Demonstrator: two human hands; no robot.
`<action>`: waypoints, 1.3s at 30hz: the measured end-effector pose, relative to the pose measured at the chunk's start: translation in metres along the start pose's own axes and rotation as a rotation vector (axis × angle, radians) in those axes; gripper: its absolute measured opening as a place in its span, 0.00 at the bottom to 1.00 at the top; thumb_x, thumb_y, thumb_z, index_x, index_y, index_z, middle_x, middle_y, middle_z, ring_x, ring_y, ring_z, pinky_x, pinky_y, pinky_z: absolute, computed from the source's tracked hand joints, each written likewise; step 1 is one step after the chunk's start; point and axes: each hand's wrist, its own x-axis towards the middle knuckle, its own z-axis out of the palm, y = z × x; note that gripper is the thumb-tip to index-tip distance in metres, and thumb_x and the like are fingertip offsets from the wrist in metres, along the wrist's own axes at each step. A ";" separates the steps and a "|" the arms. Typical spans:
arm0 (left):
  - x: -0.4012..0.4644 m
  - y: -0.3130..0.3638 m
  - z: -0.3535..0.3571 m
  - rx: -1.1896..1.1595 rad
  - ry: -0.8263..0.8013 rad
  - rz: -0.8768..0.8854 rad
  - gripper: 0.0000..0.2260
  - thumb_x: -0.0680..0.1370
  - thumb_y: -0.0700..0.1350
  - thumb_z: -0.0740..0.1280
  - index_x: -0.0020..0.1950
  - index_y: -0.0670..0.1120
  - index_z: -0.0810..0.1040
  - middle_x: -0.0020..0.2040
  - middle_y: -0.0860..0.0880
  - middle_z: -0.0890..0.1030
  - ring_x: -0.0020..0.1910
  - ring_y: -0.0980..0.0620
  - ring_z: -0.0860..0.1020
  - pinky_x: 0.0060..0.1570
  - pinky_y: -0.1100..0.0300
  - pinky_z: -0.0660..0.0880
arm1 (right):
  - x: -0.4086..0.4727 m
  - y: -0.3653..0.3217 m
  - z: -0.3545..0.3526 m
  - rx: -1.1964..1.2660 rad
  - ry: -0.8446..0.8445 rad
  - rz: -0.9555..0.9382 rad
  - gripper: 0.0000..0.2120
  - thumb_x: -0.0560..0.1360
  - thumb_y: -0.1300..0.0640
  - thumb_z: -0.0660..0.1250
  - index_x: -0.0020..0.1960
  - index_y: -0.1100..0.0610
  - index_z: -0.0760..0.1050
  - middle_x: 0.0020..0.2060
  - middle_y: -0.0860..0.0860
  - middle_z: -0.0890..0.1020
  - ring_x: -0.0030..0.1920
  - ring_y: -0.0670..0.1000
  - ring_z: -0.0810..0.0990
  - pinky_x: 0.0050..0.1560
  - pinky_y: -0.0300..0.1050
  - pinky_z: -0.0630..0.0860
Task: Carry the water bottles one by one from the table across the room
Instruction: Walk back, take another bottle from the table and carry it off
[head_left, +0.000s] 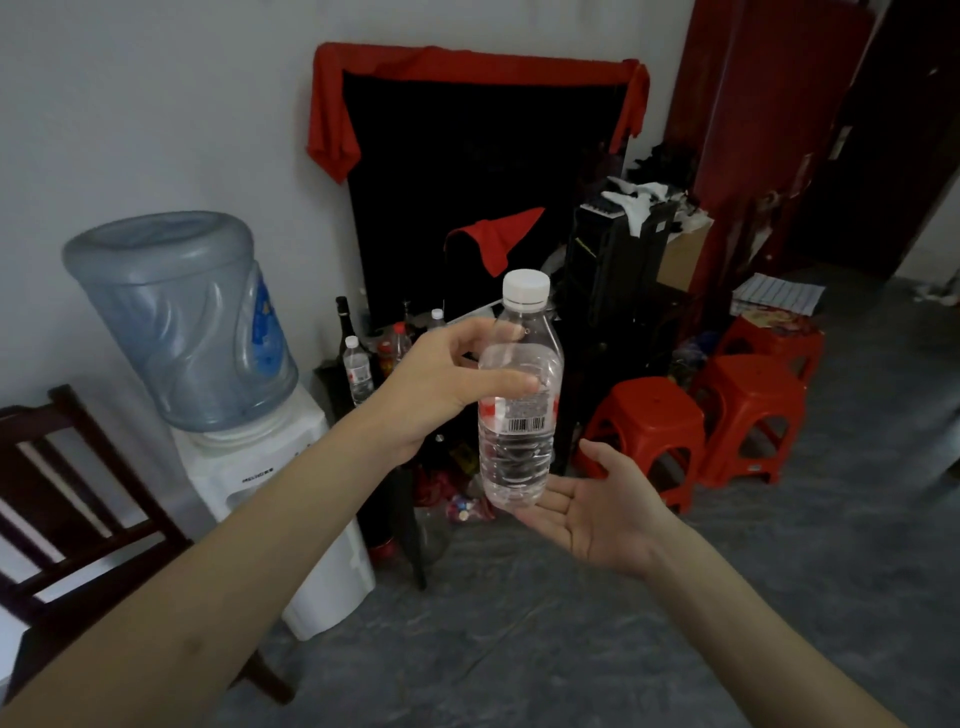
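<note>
A clear water bottle (519, 410) with a white cap and a red-and-white label is upright in the air in front of me. My left hand (441, 384) grips its upper body, thumb across the front. My right hand (597, 499) is flat, palm up, with its fingers under the bottle's base. Behind, on a small dark table (332, 384), stand another water bottle (357, 370) and several other bottles, among them a dark glass one (344, 325).
A white water dispenser (291, 467) with a blue jug stands at the left, a dark wooden chair (67, 499) beside it. Three red plastic stools (649, 431) sit on the grey floor at the right. A black screen draped in red cloth (483, 156) leans on the wall.
</note>
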 end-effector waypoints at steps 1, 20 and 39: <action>0.009 -0.001 -0.001 0.003 0.000 0.000 0.30 0.61 0.56 0.80 0.62 0.54 0.82 0.61 0.48 0.83 0.59 0.49 0.83 0.62 0.52 0.79 | 0.006 -0.008 0.000 -0.003 0.001 -0.001 0.37 0.80 0.38 0.53 0.68 0.71 0.71 0.63 0.67 0.79 0.63 0.63 0.80 0.59 0.53 0.79; 0.228 -0.051 -0.073 0.099 0.113 -0.024 0.20 0.70 0.49 0.80 0.60 0.57 0.82 0.56 0.53 0.85 0.55 0.49 0.83 0.61 0.50 0.80 | 0.197 -0.187 0.013 -0.108 -0.034 0.090 0.34 0.81 0.41 0.55 0.68 0.70 0.73 0.64 0.66 0.78 0.66 0.62 0.78 0.61 0.50 0.77; 0.358 -0.154 -0.143 0.107 0.327 -0.182 0.21 0.70 0.44 0.80 0.61 0.53 0.81 0.56 0.53 0.86 0.55 0.51 0.84 0.61 0.51 0.80 | 0.399 -0.285 0.009 -0.119 -0.045 0.327 0.29 0.83 0.46 0.54 0.66 0.72 0.73 0.62 0.67 0.80 0.61 0.64 0.81 0.56 0.55 0.81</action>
